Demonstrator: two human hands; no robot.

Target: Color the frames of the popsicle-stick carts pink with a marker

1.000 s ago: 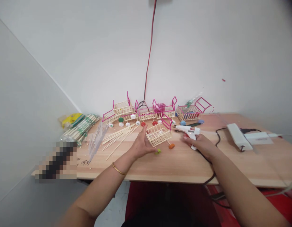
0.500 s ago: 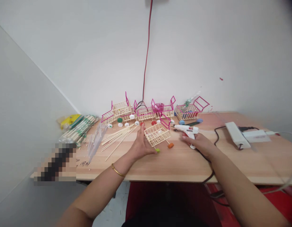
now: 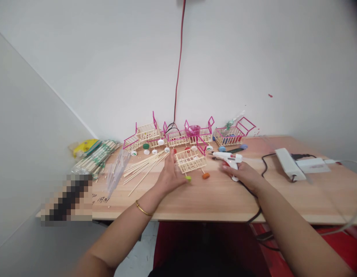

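My left hand [image 3: 170,176] holds a small stick cart [image 3: 192,160] by its left side, thumb near the green cap wheel [image 3: 188,178] and fingertips at the upper left corner. An orange cap wheel [image 3: 206,176] is at its lower right, and a pink handle [image 3: 201,145] rises at its upper right. In my right hand [image 3: 244,175] is a white glue gun [image 3: 228,158], its nozzle pointing left toward the cart, a small gap between them. Fingers of the right hand wrap round the grip.
More stick carts with pink trim [image 3: 228,135] line the wall. Loose sticks [image 3: 145,166], a plastic sleeve [image 3: 117,173] and bagged skewers [image 3: 96,156] lie left. A power strip [image 3: 290,164] sits right, and a black cable [image 3: 265,165] runs down past the table edge.
The held cart has shifted slightly left and up and tilts less, its wheels moving with it. My left hand has moved a little with it. The glue gun has hardly moved.
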